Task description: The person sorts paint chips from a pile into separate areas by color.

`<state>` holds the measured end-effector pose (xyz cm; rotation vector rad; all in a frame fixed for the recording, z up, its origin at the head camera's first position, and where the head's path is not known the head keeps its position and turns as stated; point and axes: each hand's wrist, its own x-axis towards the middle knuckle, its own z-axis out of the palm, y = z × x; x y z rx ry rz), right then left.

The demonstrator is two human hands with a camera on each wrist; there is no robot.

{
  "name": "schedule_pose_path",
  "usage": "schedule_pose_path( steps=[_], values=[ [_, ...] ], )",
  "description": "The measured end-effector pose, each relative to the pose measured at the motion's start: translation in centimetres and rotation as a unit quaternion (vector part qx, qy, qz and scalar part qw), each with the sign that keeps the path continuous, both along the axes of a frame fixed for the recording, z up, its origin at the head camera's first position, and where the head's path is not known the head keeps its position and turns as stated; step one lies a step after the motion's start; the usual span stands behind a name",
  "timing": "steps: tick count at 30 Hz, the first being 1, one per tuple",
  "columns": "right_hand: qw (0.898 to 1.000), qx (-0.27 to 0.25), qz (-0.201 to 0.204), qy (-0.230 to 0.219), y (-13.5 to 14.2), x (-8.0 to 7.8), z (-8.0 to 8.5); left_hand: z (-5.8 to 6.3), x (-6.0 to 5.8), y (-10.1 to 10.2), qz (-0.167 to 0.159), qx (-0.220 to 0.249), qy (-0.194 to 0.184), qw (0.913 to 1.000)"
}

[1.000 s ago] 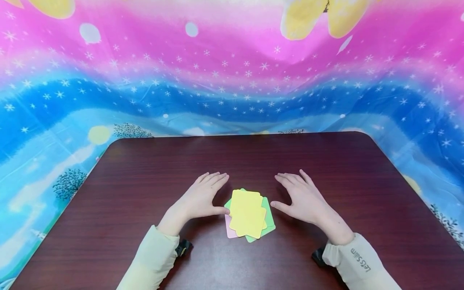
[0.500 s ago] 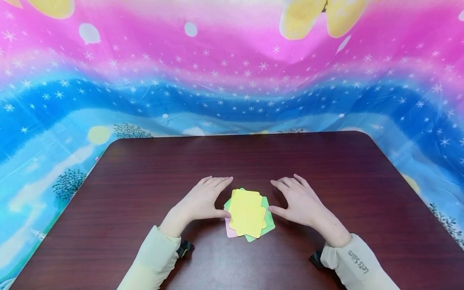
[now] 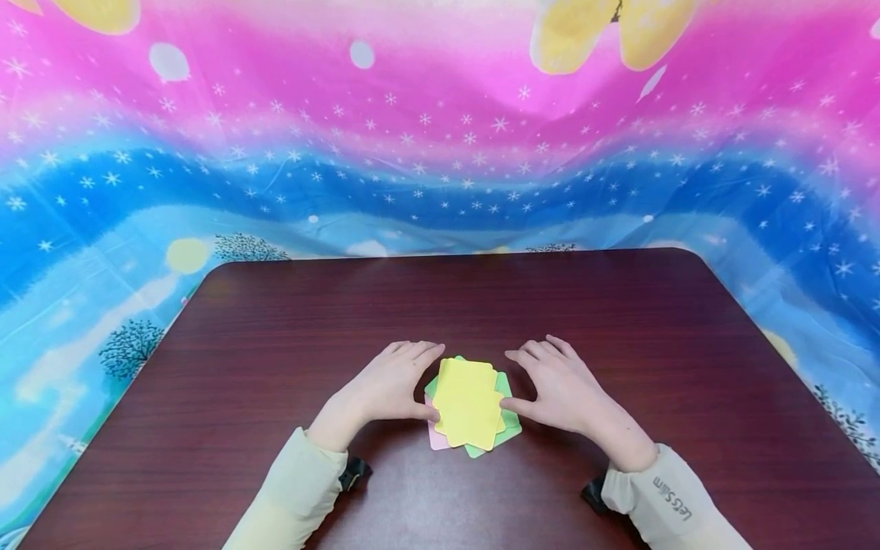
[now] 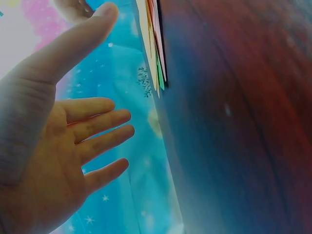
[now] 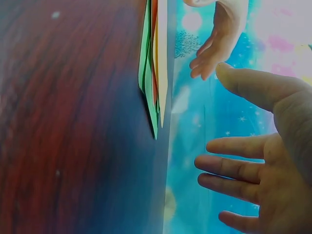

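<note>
From the head, a pile of cards [image 3: 470, 401], yellow on top, lay on the table [image 3: 426, 504] between the open left hand [image 3: 385, 387] and open right hand [image 3: 567, 387]. From the left wrist, straight fingers [image 4: 105, 123] stood apart from the cards. From the right wrist, the thumb [image 5: 258, 88] hung clear of the pile's edge.

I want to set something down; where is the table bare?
Bare table lies between the card pile and the backdrop, outside the left sleeve and right sleeve, and between them nearest the camera. It's crowded at the pile: the left hand and right hand flank it.
</note>
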<state>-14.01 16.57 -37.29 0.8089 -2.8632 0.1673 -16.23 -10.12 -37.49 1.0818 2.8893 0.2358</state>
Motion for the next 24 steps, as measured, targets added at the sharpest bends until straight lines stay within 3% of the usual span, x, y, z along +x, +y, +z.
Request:
schedule_pose_path(
  steps=[16, 24],
  values=[
    [1.0, -0.007, 0.027, -0.002, -1.1, 0.1, -0.7, -0.4, 0.0, 0.7, -0.053, 0.008, 0.004, 0.9986],
    [0.999, 0.007, 0.036, -0.014, -1.4, 0.5, -0.8, -0.5, 0.2, 1.1, -0.064, -0.003, 0.014, 0.9979]
  ],
)
